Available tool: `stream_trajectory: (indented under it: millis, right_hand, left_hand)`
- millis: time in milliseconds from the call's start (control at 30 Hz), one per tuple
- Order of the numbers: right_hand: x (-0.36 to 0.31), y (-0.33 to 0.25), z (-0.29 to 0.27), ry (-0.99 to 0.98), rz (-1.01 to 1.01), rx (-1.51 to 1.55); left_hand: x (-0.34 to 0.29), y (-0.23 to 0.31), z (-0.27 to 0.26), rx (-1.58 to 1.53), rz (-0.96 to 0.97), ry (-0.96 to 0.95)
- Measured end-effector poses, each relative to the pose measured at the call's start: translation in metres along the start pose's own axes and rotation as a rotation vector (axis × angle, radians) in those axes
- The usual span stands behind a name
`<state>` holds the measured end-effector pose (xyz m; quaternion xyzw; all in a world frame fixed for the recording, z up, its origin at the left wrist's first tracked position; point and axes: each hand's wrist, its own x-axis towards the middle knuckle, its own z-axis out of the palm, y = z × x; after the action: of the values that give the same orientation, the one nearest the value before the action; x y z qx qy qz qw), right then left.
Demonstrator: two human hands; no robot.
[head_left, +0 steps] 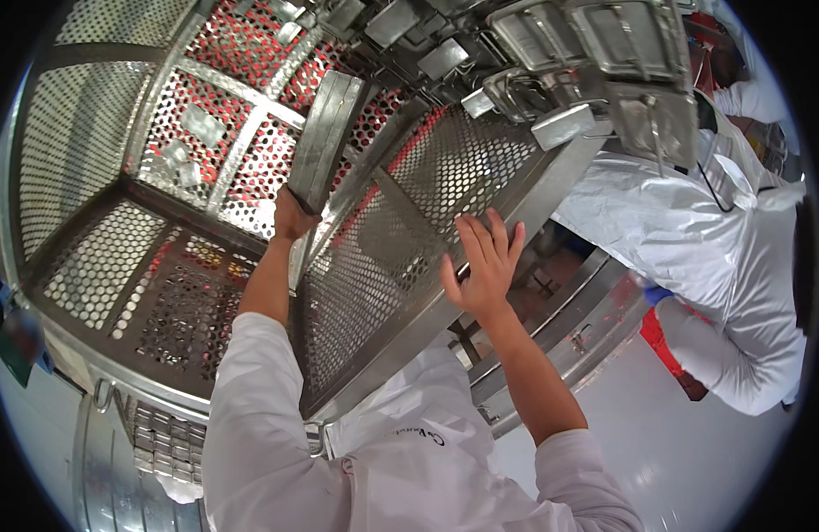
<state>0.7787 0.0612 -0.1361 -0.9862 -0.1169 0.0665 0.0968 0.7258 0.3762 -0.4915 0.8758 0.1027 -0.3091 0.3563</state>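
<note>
In the head view I lean over a large perforated metal bin [538, 197] with a solid rim. Reaching down inside it, my left hand [294, 215] is closed around the lower end of a long, narrow, box-shaped metal piece [331, 124]. That piece stands tilted, its far end pointing up toward a heap of metal parts. My right hand [487, 266] is at the near right rim, fingers spread and holding nothing. Whether its fingertips press on the rim is hard to tell. A few small flat metal pieces [203, 126] lie on the bin's perforated floor.
Rectangular metal lids with handles [538, 35] are piled at the far side and far right. A person in white protective clothing [693, 257] stands at the right, near a metal ledge [596, 332]. A wire rack [166, 434] is at the lower left.
</note>
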Motion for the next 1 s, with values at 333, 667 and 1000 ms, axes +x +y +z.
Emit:
stream_trajectory:
  millis: [333,667,1000]
  right_hand:
    - [-0.007,0.005,0.012,-0.025,0.047,0.042]
    - [-0.013,0.009,0.013,0.024,0.108,0.129]
    - [-0.017,0.012,0.016,0.098,0.092,0.174]
  left_hand:
    - [0.071,-0.022,0.154,0.090,-0.070,-0.084]
    - [0.083,-0.027,0.179,0.227,-0.068,-0.088]
    - [0.077,-0.070,0.184,0.336,-0.237,-0.226]
